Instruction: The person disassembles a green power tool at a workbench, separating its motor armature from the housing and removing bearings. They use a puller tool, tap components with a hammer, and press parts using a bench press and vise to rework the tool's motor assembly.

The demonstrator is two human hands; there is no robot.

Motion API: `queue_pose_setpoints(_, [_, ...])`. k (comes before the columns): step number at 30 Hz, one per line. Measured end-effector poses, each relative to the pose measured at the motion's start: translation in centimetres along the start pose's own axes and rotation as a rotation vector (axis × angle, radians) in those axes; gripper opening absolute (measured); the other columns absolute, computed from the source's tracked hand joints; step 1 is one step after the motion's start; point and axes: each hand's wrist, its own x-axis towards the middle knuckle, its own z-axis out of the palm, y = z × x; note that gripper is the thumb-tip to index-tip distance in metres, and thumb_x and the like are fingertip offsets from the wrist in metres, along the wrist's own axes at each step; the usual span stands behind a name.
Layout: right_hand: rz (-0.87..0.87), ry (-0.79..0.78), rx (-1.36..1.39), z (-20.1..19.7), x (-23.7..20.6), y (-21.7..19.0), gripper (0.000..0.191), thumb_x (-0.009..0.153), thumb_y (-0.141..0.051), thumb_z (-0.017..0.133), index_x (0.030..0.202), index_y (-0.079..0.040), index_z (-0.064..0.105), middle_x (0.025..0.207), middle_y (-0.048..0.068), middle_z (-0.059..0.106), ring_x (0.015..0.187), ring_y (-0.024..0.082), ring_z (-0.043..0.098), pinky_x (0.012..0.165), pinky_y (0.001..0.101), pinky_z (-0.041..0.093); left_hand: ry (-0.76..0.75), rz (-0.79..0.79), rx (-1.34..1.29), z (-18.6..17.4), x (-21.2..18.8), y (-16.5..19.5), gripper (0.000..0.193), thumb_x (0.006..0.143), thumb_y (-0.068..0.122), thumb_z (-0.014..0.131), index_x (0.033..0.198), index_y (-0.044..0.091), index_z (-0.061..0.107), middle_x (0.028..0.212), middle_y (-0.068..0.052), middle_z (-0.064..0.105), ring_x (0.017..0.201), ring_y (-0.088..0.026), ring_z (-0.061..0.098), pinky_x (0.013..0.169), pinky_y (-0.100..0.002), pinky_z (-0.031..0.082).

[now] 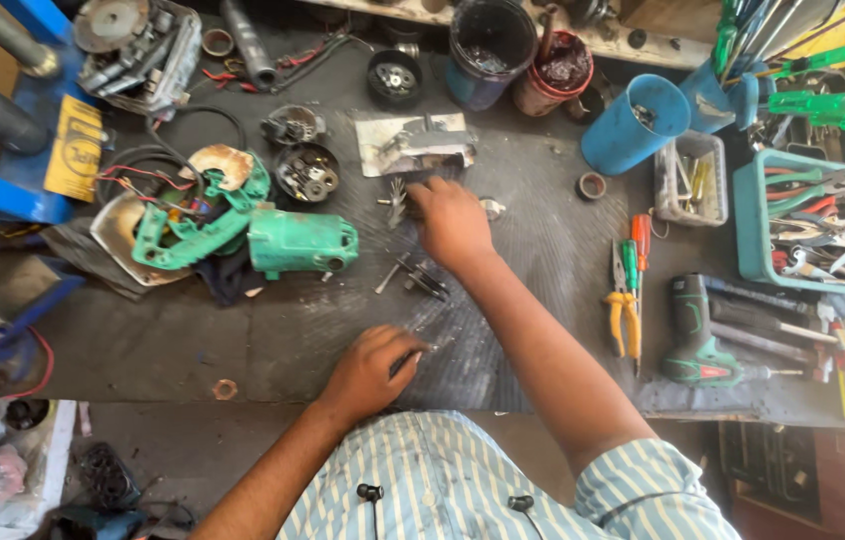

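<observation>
On the far left of the workbench (243, 340), lay a dismantled green power tool (243, 235), housing split open, red and black wires (143, 180) trailing loose, a rusty round guard (218, 160) just behind; apparently spread out to expose the insides. Noted beside it a round black part with metal contacts (308, 172), set face up. Near the front edge, observed the left hand (373, 370), fingers curled narrowly around a thin dark tool (408, 358); only the tip showed, so could not tell its kind. Held low against the mat, seemingly parked ready for use. Just beyond, found small dark metal pieces (418, 278) lying loose on the mat. Further back, recorded the right hand (453, 225) stretched forward, palm down, fingers bent over a small metal part (398, 203) in front of a flat shiny plate (413, 143); grip hidden beneath the knuckles, so could not tell whether anything was actually pinched. Towards the right, logged a blue cup (633, 125) tipped on its side, a clear box (691, 178) of bits, pliers with yellow handles (623, 310) beside an orange screwdriver (641, 240), a green cordless drill (698, 335) lying flat, and a teal basket (813, 220) of hand tools, all kept within arm's reach.
</observation>
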Motion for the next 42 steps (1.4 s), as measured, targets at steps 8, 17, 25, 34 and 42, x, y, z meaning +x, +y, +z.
queue_pose_setpoints(8, [0.209,0.356,0.235,1.7,-2.7,-5.6,0.023,0.089,-0.010,0.075,0.111,-0.009,0.071,0.117,0.011,0.069,0.112,0.033,0.065,0.096,0.0424,0.053,0.013,-0.123,-0.055,-8.8,-3.6,-3.3,0.017,0.083,0.005,0.071,0.099,0.007,0.075,0.097,-0.011,0.074,0.093,-0.030,0.070,0.085,-0.042,0.053])
queue_pose_setpoints(17, [0.329,0.377,0.108,5.0,-10.1,-9.7,0.045,0.079,-0.013,0.080,0.120,-0.005,0.065,0.133,0.020,0.055,0.127,0.043,0.050,0.107,0.0499,0.040,0.011,-0.018,-0.127,-12.7,-4.3,-5.8,0.017,0.077,0.001,0.070,0.094,0.004,0.072,0.091,-0.012,0.072,0.088,-0.031,0.069,0.082,-0.042,0.054])
queue_pose_setpoints(25, [0.439,0.413,0.132,5.2,-10.4,-9.2,0.031,0.086,-0.008,0.076,0.116,-0.006,0.066,0.120,0.013,0.068,0.119,0.035,0.061,0.106,0.0450,0.044,-0.023,-0.002,-0.132,-12.6,-5.0,-5.7,0.011,0.080,0.002,0.070,0.091,0.004,0.071,0.089,-0.011,0.073,0.087,-0.032,0.069,0.080,-0.042,0.053])
queue_pose_setpoints(34, [0.491,0.479,0.203,3.2,-11.7,-10.6,0.058,0.079,-0.012,0.081,0.131,-0.005,0.057,0.121,0.016,0.066,0.119,0.034,0.059,0.104,0.0441,0.045,-0.045,0.000,-0.138,-12.0,-6.2,-4.2,0.012,0.082,0.003,0.069,0.093,0.004,0.072,0.092,-0.012,0.073,0.089,-0.033,0.069,0.081,-0.042,0.053])
queue_pose_setpoints(42, [0.580,0.488,0.241,2.1,-12.5,-11.1,0.065,0.081,-0.012,0.082,0.139,-0.006,0.053,0.124,0.012,0.067,0.123,0.031,0.057,0.107,0.0428,0.044,0.057,-0.034,-0.185,-13.5,-5.0,-3.6,0.014,0.087,0.003,0.066,0.100,0.005,0.071,0.100,-0.011,0.073,0.095,-0.028,0.071,0.085,-0.039,0.055])
